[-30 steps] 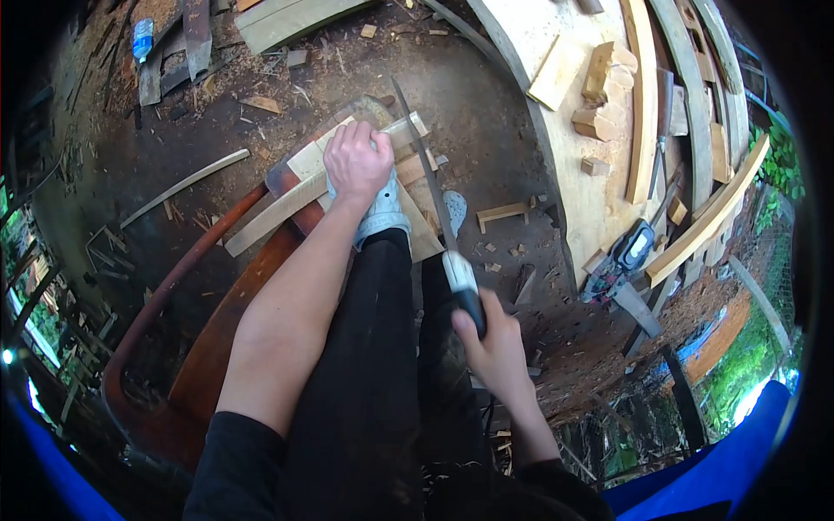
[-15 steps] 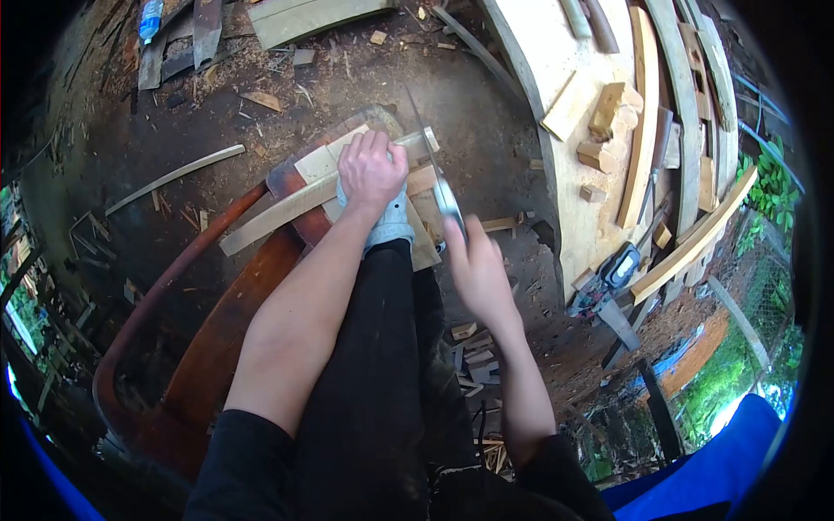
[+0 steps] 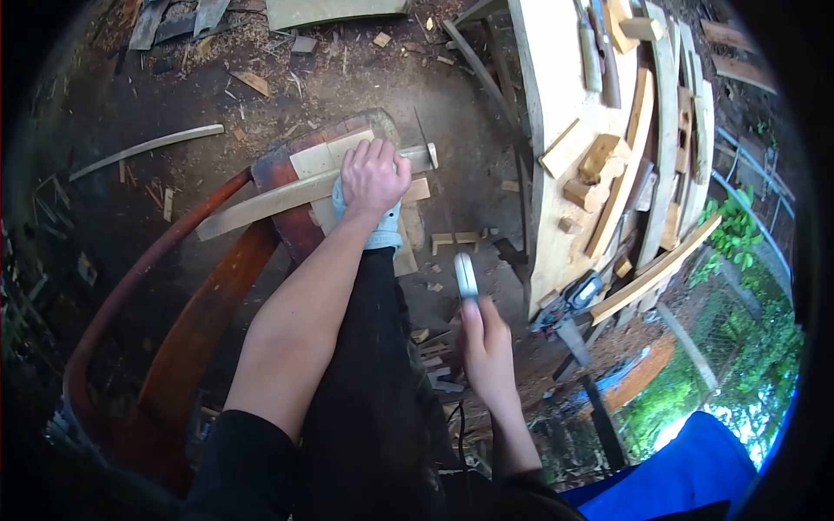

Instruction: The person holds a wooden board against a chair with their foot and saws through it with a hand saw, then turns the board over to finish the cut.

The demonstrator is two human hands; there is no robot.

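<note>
My left hand presses down on a long pale wooden strip that lies across a dark red wooden stool. A foot in a light blue shoe rests on the boards just behind that hand. My right hand grips the handle of a hand saw. The thin saw blade runs forward to the right end of the strip, next to my left hand. The blade looks blurred.
A pale workbench with offcut blocks, planks and hand tools stands at the right. A power tool lies at its foot. Curved red-brown timbers sweep along the left. Wood scraps and shavings litter the dirt floor.
My right hand has drawn the saw back toward me, after a forward push half a second ago. My left hand stays on the strip. The view has shifted slightly.
</note>
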